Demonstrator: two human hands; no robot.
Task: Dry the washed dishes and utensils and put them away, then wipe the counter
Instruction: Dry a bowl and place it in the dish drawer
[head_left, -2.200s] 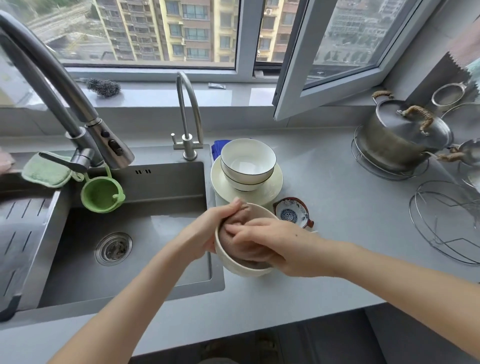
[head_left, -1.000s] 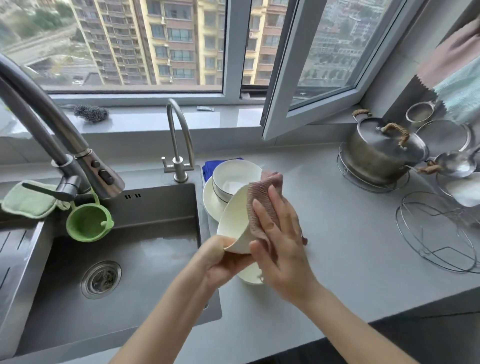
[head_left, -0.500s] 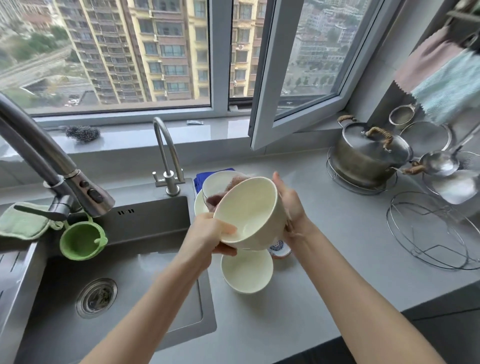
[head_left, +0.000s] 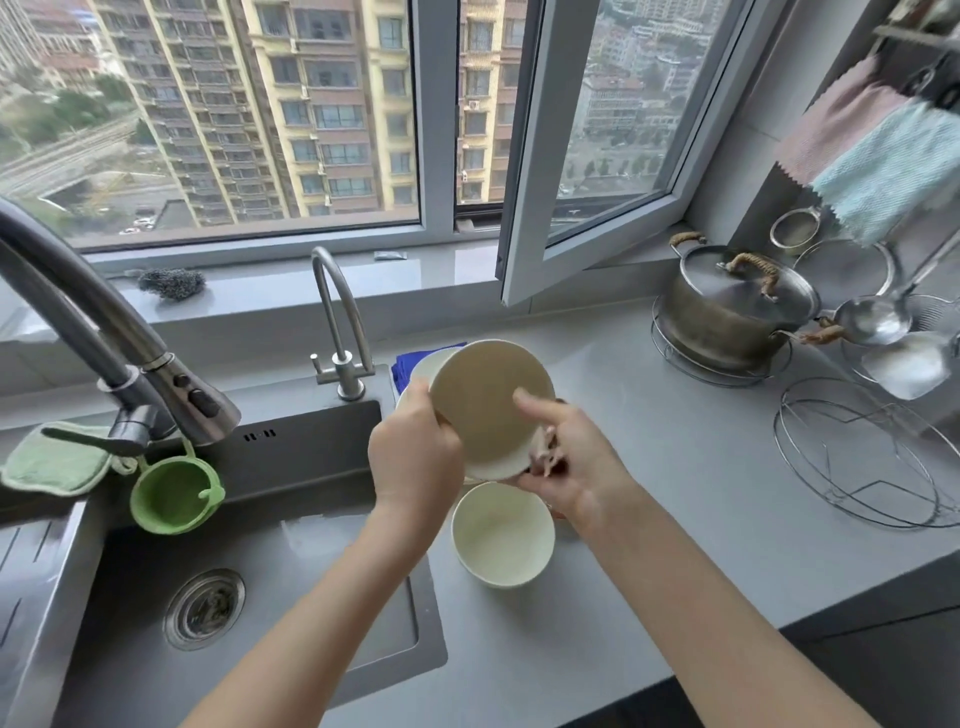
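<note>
Since half a second ago we have turned the cream bowl (head_left: 488, 410) more upright, and the right hand (head_left: 571, 462) has come round from behind it to its lower right edge. The bowl is smooth glazed ceramic, held in the air on edge with a round, shaded face toward us; we cannot tell whether that face is the mouth or the foot. Our left hand (head_left: 415, 452) is clamped on its left rim, fingers curled round the edge. The right hand lays a straight forefinger across the bowl's face, while its other fingers bunch a pinkish, nubbly cloth (head_left: 546, 457) against the bowl's lower rim.

Just below, a second bowl (head_left: 501, 535) of the same cream glaze stands upright and empty on the grey matte counter (head_left: 675, 467), close to the edge of the steel sink (head_left: 260, 597). Behind the held bowl, the pale rims of stacked dishes (head_left: 420, 370) show, with a blue cloth (head_left: 410, 360) beside them. To the right the counter lies open as far as a wire rack (head_left: 857, 457) and a lidded steel pot (head_left: 727, 306) on a wire trivet.
</note>
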